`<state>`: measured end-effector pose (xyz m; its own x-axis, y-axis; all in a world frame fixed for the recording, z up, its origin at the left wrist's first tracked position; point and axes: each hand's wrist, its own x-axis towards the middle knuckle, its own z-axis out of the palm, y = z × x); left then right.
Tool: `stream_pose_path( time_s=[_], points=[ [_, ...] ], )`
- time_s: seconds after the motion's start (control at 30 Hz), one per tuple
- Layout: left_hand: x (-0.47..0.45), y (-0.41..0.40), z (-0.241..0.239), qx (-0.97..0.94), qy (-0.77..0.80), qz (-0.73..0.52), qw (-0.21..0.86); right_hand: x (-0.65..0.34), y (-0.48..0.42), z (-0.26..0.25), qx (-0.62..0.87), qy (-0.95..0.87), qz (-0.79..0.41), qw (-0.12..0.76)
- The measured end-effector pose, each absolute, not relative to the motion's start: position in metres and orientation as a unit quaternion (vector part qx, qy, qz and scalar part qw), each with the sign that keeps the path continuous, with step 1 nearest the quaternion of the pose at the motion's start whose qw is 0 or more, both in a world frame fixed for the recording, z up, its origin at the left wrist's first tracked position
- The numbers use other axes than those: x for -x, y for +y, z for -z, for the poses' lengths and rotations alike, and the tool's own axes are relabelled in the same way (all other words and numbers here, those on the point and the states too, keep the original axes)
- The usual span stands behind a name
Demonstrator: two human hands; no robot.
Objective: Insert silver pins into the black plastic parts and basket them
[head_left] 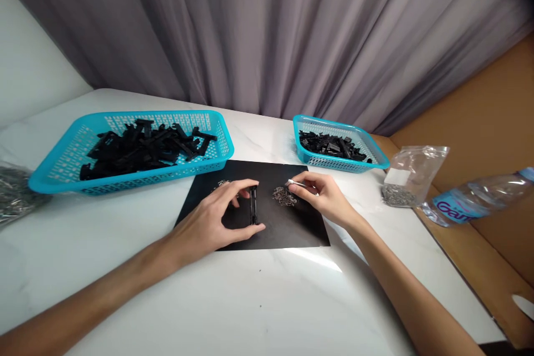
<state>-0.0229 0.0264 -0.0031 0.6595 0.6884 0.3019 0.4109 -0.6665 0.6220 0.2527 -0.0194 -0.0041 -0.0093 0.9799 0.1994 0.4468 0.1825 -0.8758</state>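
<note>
My left hand (217,217) grips a narrow black plastic part (254,206) by its two ends, between thumb and fingers, holding it over the black mat (267,236). My right hand (319,192) pinches a thin, light, silvery stick-like tool (298,183); its tip is over a pile of small metal pieces (285,196). The exact kind of the tool is too small to make out. A second pile of small metal pieces (223,184) lies on the mat, partly hidden behind my left hand.
A large blue basket (204,166) of black plastic parts stands back left, a smaller blue basket (346,164) of black parts back right. Bags of small metal pieces sit at the far left (19,194) and right (403,192). A plastic bottle (463,200) lies tilted at right.
</note>
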Motion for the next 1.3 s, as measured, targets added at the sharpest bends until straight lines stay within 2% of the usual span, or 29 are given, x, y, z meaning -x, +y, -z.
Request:
stream_pose_path(
  time_s=[0.1,0.2,0.33,0.43,0.8,1.07,1.3],
  points=[
    [0.016,0.02,0.0,-0.817,0.316,-0.32,0.361,-0.246,-0.021,0.007,0.542,-0.633,-0.337,0.439],
    [0.007,0.014,-0.001,-0.758,0.316,-0.35,0.451,-0.234,-0.026,0.007,0.543,-0.656,-0.287,0.438],
    [-0.001,0.008,0.001,-0.709,0.315,-0.377,0.505,-0.214,-0.035,0.006,0.537,-0.701,-0.191,0.43],
    [-0.003,0.007,0.002,-0.685,0.309,-0.398,0.527,-0.202,-0.04,0.006,0.518,-0.723,-0.162,0.428],
    [-0.003,0.009,0.002,-0.671,0.319,-0.408,0.53,-0.194,-0.045,0.005,0.517,-0.725,-0.149,0.431],
    [-0.002,0.012,0.003,-0.69,0.328,-0.395,0.509,-0.209,-0.04,0.007,0.546,-0.761,-0.005,0.35],
    [-0.002,0.013,0.014,-0.789,0.317,-0.309,0.425,-0.227,-0.036,-0.006,0.585,-0.707,-0.103,0.385]
  ],
)
